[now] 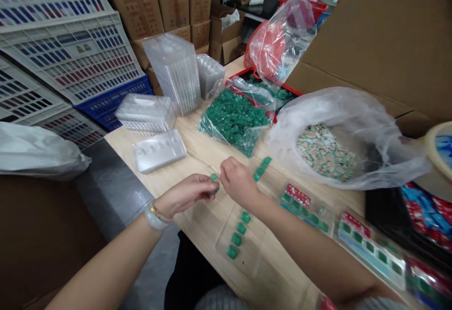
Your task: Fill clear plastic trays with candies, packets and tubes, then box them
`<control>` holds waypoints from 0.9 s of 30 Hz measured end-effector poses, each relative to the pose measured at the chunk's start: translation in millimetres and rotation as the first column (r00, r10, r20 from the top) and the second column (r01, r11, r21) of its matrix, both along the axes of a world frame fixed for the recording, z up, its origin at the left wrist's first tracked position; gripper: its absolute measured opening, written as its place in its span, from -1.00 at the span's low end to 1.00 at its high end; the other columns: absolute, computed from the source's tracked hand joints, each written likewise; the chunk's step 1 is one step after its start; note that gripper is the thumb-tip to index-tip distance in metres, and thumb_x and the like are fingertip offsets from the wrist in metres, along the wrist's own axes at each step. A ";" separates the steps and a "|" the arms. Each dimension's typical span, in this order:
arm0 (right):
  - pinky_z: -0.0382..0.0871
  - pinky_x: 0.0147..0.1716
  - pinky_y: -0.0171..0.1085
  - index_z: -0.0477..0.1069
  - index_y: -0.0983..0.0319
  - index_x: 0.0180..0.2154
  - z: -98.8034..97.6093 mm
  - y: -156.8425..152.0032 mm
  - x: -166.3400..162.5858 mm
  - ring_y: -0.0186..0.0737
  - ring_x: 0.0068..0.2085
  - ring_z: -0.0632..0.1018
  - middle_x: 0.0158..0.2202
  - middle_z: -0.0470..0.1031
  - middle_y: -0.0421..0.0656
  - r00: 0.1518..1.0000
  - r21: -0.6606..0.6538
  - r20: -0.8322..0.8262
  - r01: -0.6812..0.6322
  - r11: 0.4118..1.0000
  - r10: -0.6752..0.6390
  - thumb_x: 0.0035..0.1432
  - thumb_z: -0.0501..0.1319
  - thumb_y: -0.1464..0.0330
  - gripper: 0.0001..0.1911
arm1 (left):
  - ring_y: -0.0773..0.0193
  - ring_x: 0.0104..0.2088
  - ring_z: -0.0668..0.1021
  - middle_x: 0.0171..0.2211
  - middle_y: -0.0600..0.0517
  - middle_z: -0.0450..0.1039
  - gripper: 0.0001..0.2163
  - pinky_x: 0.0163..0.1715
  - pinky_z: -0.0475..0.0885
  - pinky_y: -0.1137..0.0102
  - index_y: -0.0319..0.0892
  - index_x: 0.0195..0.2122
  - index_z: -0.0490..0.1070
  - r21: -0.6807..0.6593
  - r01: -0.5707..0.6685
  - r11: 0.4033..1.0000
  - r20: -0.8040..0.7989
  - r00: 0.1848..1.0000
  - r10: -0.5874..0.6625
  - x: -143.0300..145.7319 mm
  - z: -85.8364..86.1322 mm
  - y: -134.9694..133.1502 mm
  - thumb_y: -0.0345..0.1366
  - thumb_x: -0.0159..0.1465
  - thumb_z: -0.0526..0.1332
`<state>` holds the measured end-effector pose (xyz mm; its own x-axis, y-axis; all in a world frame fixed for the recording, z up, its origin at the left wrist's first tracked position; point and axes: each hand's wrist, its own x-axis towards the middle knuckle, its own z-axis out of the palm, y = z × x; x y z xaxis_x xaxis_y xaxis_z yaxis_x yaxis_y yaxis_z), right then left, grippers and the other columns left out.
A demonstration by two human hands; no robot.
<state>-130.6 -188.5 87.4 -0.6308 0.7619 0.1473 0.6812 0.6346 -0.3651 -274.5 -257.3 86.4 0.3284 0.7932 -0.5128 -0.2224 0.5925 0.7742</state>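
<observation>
My left hand (190,191), with a pale bangle on the wrist, pinches a small green plastic piece (213,177) between thumb and fingers. Close beside it my right hand (237,178) is closed with its fingertips together; whatever it may hold is hidden. Under my right forearm lies a clear plastic tray (252,258) with several green pieces (236,239) in a row. Beyond my right hand, more green pieces (260,169) form another row. Farther back is a clear bag (235,117) full of such green pieces.
Stacked clear trays (173,72) stand at the back left, with a single white-looking tray (160,151) nearer. A plastic bag of small striped pieces (326,152) lies to the right. Filled trays (370,249) with red cards line the right side. Crates (70,51) and cartons surround the table.
</observation>
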 end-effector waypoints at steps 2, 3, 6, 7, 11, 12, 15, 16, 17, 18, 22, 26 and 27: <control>0.21 -0.39 -0.32 0.27 0.28 -0.46 -4.4 13.1 -0.2 -0.26 -0.39 0.36 -0.44 0.32 -0.10 0.983 -0.024 -0.105 0.146 0.989 -0.148 0.04 -0.03 0.53 -0.85 | 0.42 -0.56 0.31 -0.62 0.09 0.29 -0.76 -0.52 0.18 0.48 -0.27 -0.59 0.31 0.079 0.079 0.994 -0.230 0.971 -0.059 -3.1 -5.0 -4.1 -0.18 0.04 0.19; 0.21 -0.38 -0.32 0.26 0.27 -0.47 -6.7 18.6 0.4 -0.27 -0.39 0.35 -0.46 0.31 -0.12 0.967 -0.052 -0.178 0.175 0.983 -0.181 0.04 -0.02 0.52 -0.86 | 0.42 -0.58 0.29 -0.64 0.11 0.26 -0.75 -0.55 0.15 0.48 -0.26 -0.60 0.29 0.121 0.083 0.989 -0.356 0.934 -0.035 -5.8 -9.0 -4.7 -0.17 0.04 0.18; 0.20 -0.42 -0.35 0.24 0.25 -0.48 -15.7 21.7 3.4 -0.32 -0.42 0.35 -0.50 0.29 -0.19 0.917 -0.191 -0.375 0.067 0.979 -0.136 0.04 0.00 0.45 -0.89 | 0.40 -0.58 0.27 -0.63 0.13 0.21 -0.76 -0.56 0.14 0.48 -0.23 -0.61 0.27 0.309 0.088 0.947 -0.636 0.759 0.137 -13.8 -21.4 -1.0 -0.17 0.06 0.14; 0.20 -0.45 -0.36 0.23 0.24 -0.49 -19.5 18.6 4.7 -0.34 -0.46 0.34 -0.53 0.28 -0.22 0.902 -0.270 -0.414 0.007 0.963 -0.123 0.05 0.00 0.42 -0.89 | 0.39 -0.55 0.29 -0.60 0.12 0.21 -0.76 -0.53 0.16 0.47 -0.23 -0.61 0.26 0.369 0.127 0.921 -0.678 0.714 0.173 -15.4 -24.2 1.0 -0.18 0.07 0.12; 0.18 -0.62 -0.41 0.19 0.23 -0.48 -29.3 21.5 18.3 -0.41 -0.62 0.30 -0.65 0.22 -0.31 0.860 -0.582 -0.454 -0.090 0.808 -0.231 0.04 0.01 0.30 -0.85 | 0.35 -0.47 0.34 -0.58 0.08 0.23 -0.70 -0.43 0.21 0.45 -0.21 -0.65 0.26 0.482 0.250 0.840 -0.733 0.640 0.230 -14.6 -27.3 3.8 -0.17 0.15 0.03; 0.18 -0.64 -0.41 0.19 0.23 -0.48 -26.4 34.6 25.5 -0.41 -0.64 0.30 -0.66 0.21 -0.31 0.854 -0.593 -0.443 -0.052 0.803 -0.272 0.04 0.02 0.28 -0.84 | 0.34 -0.48 0.34 -0.58 0.08 0.24 -0.68 -0.43 0.21 0.44 -0.21 -0.65 0.27 0.473 0.242 0.847 -0.737 0.636 0.230 -13.5 -27.8 3.0 -0.16 0.16 0.02; 0.23 -0.57 -0.38 0.23 0.25 -0.48 5.5 110.5 56.4 -0.39 -0.60 0.33 -0.63 0.26 -0.28 0.864 -0.345 -0.340 0.252 0.904 -0.371 0.03 0.05 0.23 -0.79 | 0.34 -0.48 0.36 -0.57 0.06 0.27 -0.66 -0.43 0.22 0.44 -0.21 -0.66 0.28 0.451 0.177 0.875 -0.712 0.662 0.234 -9.9 -32.5 1.8 -0.14 0.17 0.00; 0.24 -0.51 -0.36 0.25 0.26 -0.47 22.4 143.7 68.1 -0.37 -0.56 0.34 -0.60 0.29 -0.25 0.865 -0.162 -0.276 0.388 0.907 -0.419 0.04 0.05 0.22 -0.77 | 0.33 -0.47 0.37 -0.56 0.06 0.29 -0.66 -0.41 0.23 0.44 -0.21 -0.67 0.28 0.458 0.144 0.877 -0.685 0.686 0.245 -8.6 -34.7 2.6 -0.15 0.16 0.01; 0.25 -0.44 -0.33 0.26 0.26 -0.48 40.3 177.6 79.2 -0.34 -0.49 0.36 -0.56 0.32 -0.21 0.842 0.037 -0.201 0.517 0.855 -0.501 0.06 0.04 0.22 -0.76 | 0.33 -0.46 0.38 -0.56 0.05 0.30 -0.67 -0.41 0.23 0.43 -0.21 -0.68 0.28 0.464 0.110 0.879 -0.653 0.713 0.256 -7.1 -36.5 4.2 -0.15 0.15 0.04; 0.24 -0.35 -0.27 0.28 0.29 -0.48 57.3 210.2 89.2 -0.28 -0.41 0.37 -0.48 0.35 -0.13 0.812 0.117 -0.192 0.577 0.808 -0.551 0.06 0.05 0.26 -0.78 | 0.33 -0.46 0.38 -0.56 0.05 0.31 -0.69 -0.41 0.24 0.43 -0.21 -0.68 0.28 0.461 0.072 0.885 -0.619 0.740 0.262 -5.6 -37.6 6.4 -0.16 0.12 0.06; 0.21 -0.28 -0.19 0.33 0.34 -0.29 91.4 299.0 108.1 -0.18 -0.29 0.37 -0.32 0.37 0.00 0.805 0.157 -0.085 0.593 0.790 -0.587 -0.03 0.10 0.44 -0.81 | 0.36 -0.56 0.32 -0.63 0.08 0.29 -0.78 -0.53 0.20 0.45 -0.22 -0.60 0.35 0.296 -0.092 0.951 -0.477 0.848 0.231 -1.6 -34.3 16.0 -0.17 0.02 0.16; 0.17 -0.17 -0.12 0.33 0.36 -0.21 71.1 284.3 85.0 -0.12 -0.19 0.37 -0.26 0.36 0.06 0.845 0.217 0.005 0.522 0.825 -0.535 0.04 0.01 0.47 -0.74 | 0.42 -0.59 0.29 -0.63 0.09 0.29 -0.78 -0.57 0.18 0.49 -0.24 -0.56 0.35 0.142 -0.269 0.953 -0.298 0.906 0.301 -4.5 -29.3 19.5 -0.16 0.02 0.19; 0.17 -0.16 -0.11 0.32 0.36 -0.16 62.5 263.3 73.2 -0.11 -0.18 0.37 -0.25 0.37 0.05 0.888 0.233 0.016 0.444 0.865 -0.460 0.05 -0.02 0.48 -0.71 | 0.43 -0.59 0.30 -0.62 0.09 0.30 -0.78 -0.56 0.18 0.50 -0.24 -0.53 0.34 0.104 -0.319 0.942 -0.246 0.909 0.336 -5.6 -29.0 19.5 -0.16 0.02 0.20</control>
<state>-57.4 74.8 149.9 -0.2394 0.9199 0.3106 0.9309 0.3084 -0.1957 -280.2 -237.8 57.3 -0.0913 0.8658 -0.4919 -0.1852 0.4706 0.8627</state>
